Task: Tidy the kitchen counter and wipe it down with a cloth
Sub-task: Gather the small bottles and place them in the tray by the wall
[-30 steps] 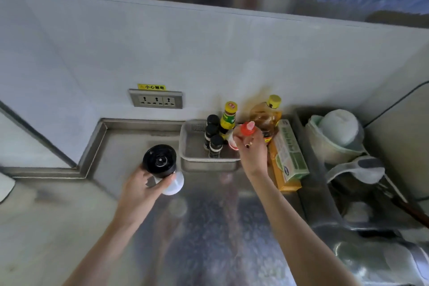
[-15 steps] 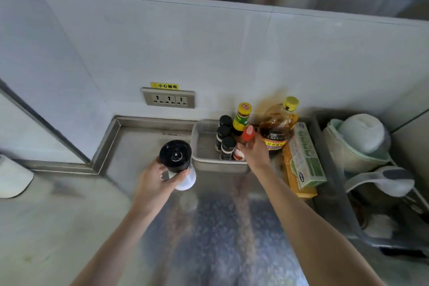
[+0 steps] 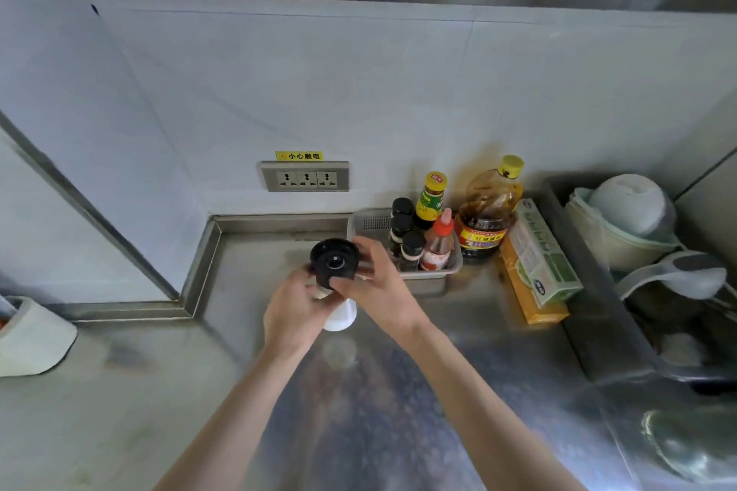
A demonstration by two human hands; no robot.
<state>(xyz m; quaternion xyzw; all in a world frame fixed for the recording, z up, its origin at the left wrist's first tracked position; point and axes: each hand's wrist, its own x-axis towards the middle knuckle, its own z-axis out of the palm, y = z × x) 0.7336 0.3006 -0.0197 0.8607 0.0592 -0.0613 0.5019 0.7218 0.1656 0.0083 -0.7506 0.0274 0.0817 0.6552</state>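
One steel tabletop [image 3: 399, 431] is seen below a white wall. At its right edge, one dish rack [image 3: 598, 311] is loaded with bowls. Two boxes [image 3: 538, 263] are stacked beside one large oil bottle [image 3: 488, 211]. One metal tray [image 3: 434, 277] is filled with three dark jars [image 3: 410, 245], one yellow-capped bottle [image 3: 430, 199] and one red-capped bottle [image 3: 438, 247]. One black-lidded white container [image 3: 337, 291] is held above the tabletop, just left of the tray, by two hands: the left hand [image 3: 293, 311] is wrapped round its body, the grip of the right hand [image 3: 379, 287] pinched on the lid.
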